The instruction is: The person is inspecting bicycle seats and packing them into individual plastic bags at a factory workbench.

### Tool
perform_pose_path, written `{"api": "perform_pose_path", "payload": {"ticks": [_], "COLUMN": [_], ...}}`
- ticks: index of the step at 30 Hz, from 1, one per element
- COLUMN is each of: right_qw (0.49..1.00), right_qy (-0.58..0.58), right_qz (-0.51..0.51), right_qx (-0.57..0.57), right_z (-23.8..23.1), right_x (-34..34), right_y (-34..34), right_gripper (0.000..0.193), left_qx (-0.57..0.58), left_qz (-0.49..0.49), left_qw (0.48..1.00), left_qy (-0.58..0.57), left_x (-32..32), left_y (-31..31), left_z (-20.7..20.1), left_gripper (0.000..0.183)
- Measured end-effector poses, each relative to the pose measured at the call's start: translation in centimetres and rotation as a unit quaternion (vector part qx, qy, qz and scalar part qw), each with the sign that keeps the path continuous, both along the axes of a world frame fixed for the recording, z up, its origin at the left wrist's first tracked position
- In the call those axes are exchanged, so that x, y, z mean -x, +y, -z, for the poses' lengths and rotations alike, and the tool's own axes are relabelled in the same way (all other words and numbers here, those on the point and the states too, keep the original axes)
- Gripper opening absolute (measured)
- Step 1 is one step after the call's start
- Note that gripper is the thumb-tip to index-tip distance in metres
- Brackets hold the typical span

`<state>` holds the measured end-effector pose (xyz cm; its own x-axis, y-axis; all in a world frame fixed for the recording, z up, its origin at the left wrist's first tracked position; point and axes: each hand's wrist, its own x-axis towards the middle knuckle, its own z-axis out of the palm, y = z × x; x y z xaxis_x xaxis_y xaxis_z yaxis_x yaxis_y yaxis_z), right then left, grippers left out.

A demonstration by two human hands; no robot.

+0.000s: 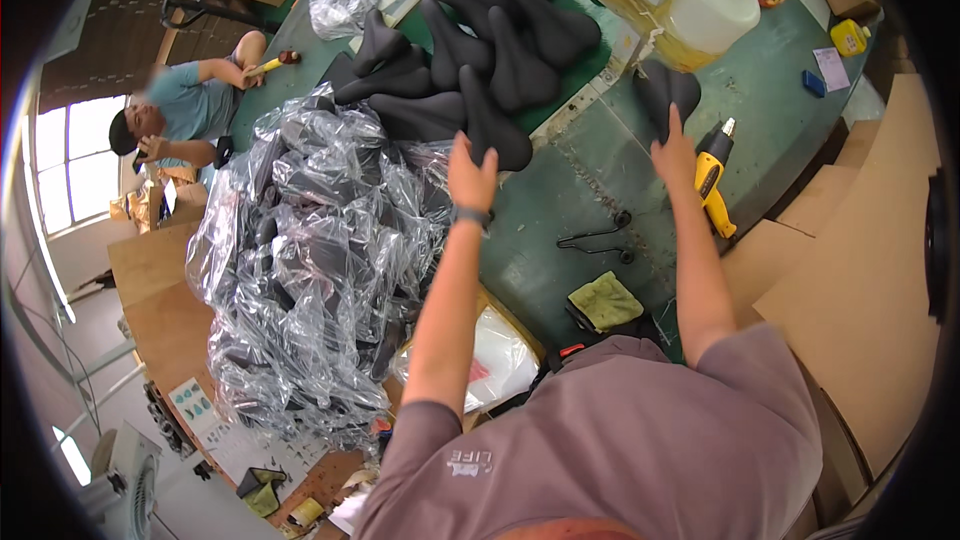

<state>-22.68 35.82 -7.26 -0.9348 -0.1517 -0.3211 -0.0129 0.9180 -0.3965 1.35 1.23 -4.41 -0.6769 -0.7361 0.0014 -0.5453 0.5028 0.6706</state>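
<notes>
My right hand (677,155) has its fingers closed on the narrow end of a black bicycle saddle (668,90), beside the white jug. My left hand (472,180), with a dark band at the wrist, grips the edge of another black saddle (497,132); its thumb lies at the saddle's side and the other fingers are partly hidden. That saddle lies at the near edge of a heap of several bare black saddles (525,70). To the left, a large pile of saddles in clear plastic bags (330,210) rises beside my left forearm.
A yellow heat gun (712,178) lies right of my right hand. Between my forearms are a bent black rod (595,237) and a green cloth (606,301). A white jug (712,10) stands at the back. At the far left, a person (190,105) holds a yellow-handled tool (272,64).
</notes>
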Motion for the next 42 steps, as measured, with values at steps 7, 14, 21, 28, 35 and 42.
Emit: {"api": "perform_pose_path", "payload": {"ticks": [7, 14, 21, 28, 35, 42], "right_qw": [0.988, 0.994, 0.986, 0.642, 0.307, 0.408], "right_qy": [-0.068, -0.064, 0.031, -0.549, -0.819, -0.857], "right_qz": [-0.141, -0.087, -0.157, -0.018, -0.098, 0.001], "right_qx": [-0.015, 0.004, 0.041, 0.534, 0.475, 0.315], "right_z": [-4.9, -1.9, -7.6, -20.0, -24.4, -27.6], "right_x": [-16.4, -18.2, -15.2, -20.0, -30.4, -38.2], "right_y": [3.7, 5.4, 3.2, 5.2, 3.1, 4.6], "right_gripper": [0.109, 0.116, 0.088, 0.074, 0.075, 0.085], "left_qx": [-0.022, 0.024, 0.169, -0.083, 0.206, 0.218], "left_qz": [-0.083, 0.212, 0.367, 0.111, -0.189, 0.186], "left_qw": [0.995, 0.977, 0.901, 0.990, 0.936, 0.955], "left_qy": [-0.056, 0.024, -0.160, -0.015, 0.213, 0.074], "left_x": [10.3, 5.5, -16.2, -26.8, -29.0, -30.0], "left_y": [-8.2, 6.6, 19.9, 25.2, 31.3, 31.3], "left_z": [7.5, -0.3, 0.6, -8.1, -23.8, -29.8], "left_gripper": [0.109, 0.052, 0.032, 0.051, 0.038, 0.047]}}
